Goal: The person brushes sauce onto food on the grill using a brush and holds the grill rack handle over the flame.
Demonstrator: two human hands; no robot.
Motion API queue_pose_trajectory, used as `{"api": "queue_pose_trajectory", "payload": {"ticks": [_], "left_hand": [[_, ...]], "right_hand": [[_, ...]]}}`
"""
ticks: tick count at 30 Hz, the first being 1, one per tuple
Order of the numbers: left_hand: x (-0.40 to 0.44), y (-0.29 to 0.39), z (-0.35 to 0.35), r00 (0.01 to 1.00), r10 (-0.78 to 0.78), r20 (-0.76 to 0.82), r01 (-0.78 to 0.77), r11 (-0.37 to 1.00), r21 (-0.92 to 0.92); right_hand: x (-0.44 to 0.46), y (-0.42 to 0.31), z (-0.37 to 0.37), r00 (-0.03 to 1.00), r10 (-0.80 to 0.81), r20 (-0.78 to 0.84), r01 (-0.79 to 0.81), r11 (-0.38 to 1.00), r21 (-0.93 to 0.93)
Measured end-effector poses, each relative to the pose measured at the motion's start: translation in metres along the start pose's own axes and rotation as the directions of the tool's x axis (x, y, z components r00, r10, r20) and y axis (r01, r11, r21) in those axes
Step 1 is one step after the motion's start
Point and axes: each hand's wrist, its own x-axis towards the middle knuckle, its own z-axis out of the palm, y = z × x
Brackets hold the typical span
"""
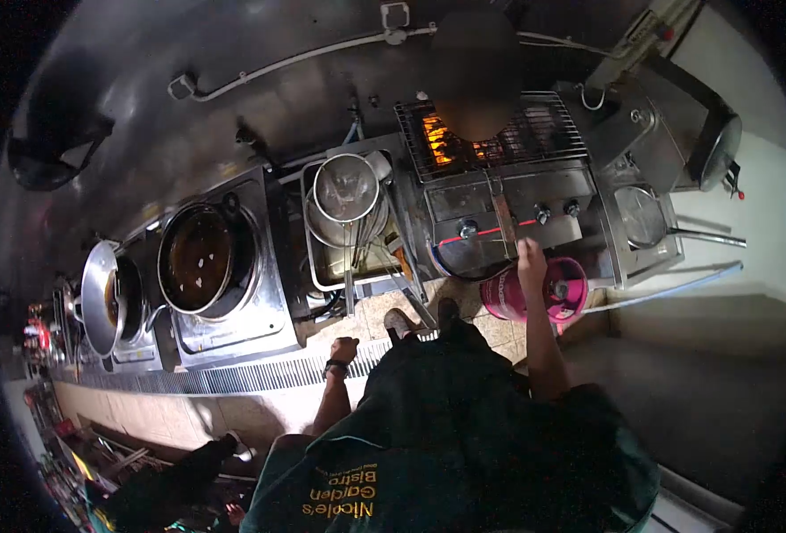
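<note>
The right hand's (531, 256) grip wraps a wooden-handled tool (504, 218) at the lit grill's (548, 133) front, its length likely keeping skin from flames (436, 139); left of the grill, the left hand's (344, 349) grip is unclear.

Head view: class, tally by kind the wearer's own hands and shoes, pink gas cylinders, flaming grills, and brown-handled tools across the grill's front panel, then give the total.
Hands: left hand and right hand, 2
Shoes: 2
Pink gas cylinder: 1
Flaming grill: 1
Brown-handled tool: 1
Total: 7
</note>
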Motion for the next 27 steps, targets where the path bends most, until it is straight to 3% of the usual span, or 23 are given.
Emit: {"api": "queue_pose_trajectory", "payload": {"ticks": [1, 3, 5, 6, 7, 9, 10, 13, 14, 15, 16, 17, 19, 20, 22, 24, 25, 26, 27], "left_hand": [[0.001, 0.000, -0.001, 1.000, 0.006, 0.012, -0.006, 1.000, 0.005], [0.001, 0.005, -0.001, 0.996, -0.069, 0.064, 0.070, 0.998, -0.005], [-0.008, 0.047, -0.023, 0.976, -0.208, 0.059, 0.213, 0.974, -0.080], [-0.010, 0.055, -0.023, 0.906, -0.417, 0.077, 0.423, 0.875, -0.237], [-0.010, 0.052, -0.018, 0.906, -0.417, 0.074, 0.423, 0.875, -0.236], [-0.013, 0.052, -0.016, 0.925, -0.375, 0.053, 0.375, 0.886, -0.274], [-0.022, 0.079, -0.029, 0.886, -0.463, 0.034, 0.454, 0.848, -0.274], [-0.029, 0.082, -0.015, 0.856, -0.513, 0.069, 0.500, 0.785, -0.365], [-0.032, 0.087, -0.010, 0.854, -0.518, 0.051, 0.499, 0.787, -0.364], [-0.035, 0.080, 0.004, 0.853, -0.521, 0.035, 0.496, 0.790, -0.361], [-0.036, 0.055, 0.025, 0.923, -0.385, 0.000, 0.374, 0.895, -0.245], [-0.030, 0.039, 0.051, 0.787, -0.614, 0.064, 0.586, 0.711, -0.389], [-0.044, 0.085, 0.045, 0.834, -0.545, 0.080, 0.521, 0.734, -0.436], [-0.036, 0.037, 0.085, 0.964, -0.212, -0.160, 0.172, 0.957, -0.234], [-0.045, 0.129, 0.057, 0.776, -0.631, 0.007, 0.506, 0.616, -0.604], [-0.041, 0.143, 0.063, 0.820, -0.572, -0.012, 0.433, 0.635, -0.639], [-0.037, 0.142, 0.073, 0.822, -0.569, -0.026, 0.413, 0.627, -0.661], [-0.038, 0.139, 0.081, 0.894, -0.438, -0.096, 0.271, 0.698, -0.663], [-0.039, 0.148, 0.084, 0.882, -0.467, -0.061, 0.269, 0.606, -0.748]], "right_hand": [[0.007, -0.004, 0.007, 0.998, -0.038, -0.053, 0.039, 0.999, 0.012], [0.017, -0.020, 0.010, 0.999, 0.032, 0.022, -0.033, 0.998, 0.054], [0.024, -0.044, 0.011, 0.987, 0.129, 0.091, -0.129, 0.992, -0.006], [0.028, -0.048, 0.013, 0.978, 0.170, 0.125, -0.164, 0.985, -0.054], [0.029, -0.039, 0.023, 1.000, 0.006, 0.019, -0.004, 0.993, -0.121], [0.035, -0.034, 0.031, 0.996, 0.060, 0.060, -0.053, 0.991, -0.120], [0.037, -0.025, 0.038, 0.988, 0.114, 0.103, -0.101, 0.987, -0.127], [0.045, -0.019, 0.049, 0.993, 0.073, 0.090, -0.067, 0.995, -0.067], [0.045, -0.018, 0.042, 0.908, 0.320, 0.272, -0.327, 0.945, -0.020], [0.043, -0.030, 0.036, 0.864, 0.376, 0.334, -0.415, 0.908, 0.052], [0.044, -0.034, 0.032, 0.814, 0.422, 0.399, -0.502, 0.857, 0.118], [0.048, -0.030, 0.030, 0.776, 0.388, 0.498, -0.525, 0.834, 0.169], [0.050, -0.022, 0.031, 0.748, 0.411, 0.522, -0.567, 0.804, 0.179], [0.051, -0.019, 0.031, 0.738, 0.414, 0.533, -0.580, 0.793, 0.188], [0.057, -0.016, 0.026, 0.677, 0.373, 0.635, -0.634, 0.734, 0.245], [0.059, -0.011, 0.027, 0.674, 0.427, 0.604, -0.667, 0.703, 0.248], [0.063, -0.008, 0.026, 0.647, 0.356, 0.674, -0.676, 0.677, 0.290], [0.064, -0.004, 0.024, 0.614, 0.284, 0.736, -0.690, 0.646, 0.326], [0.064, -0.012, 0.018, 0.604, 0.304, 0.737, -0.704, 0.636, 0.316]]}}
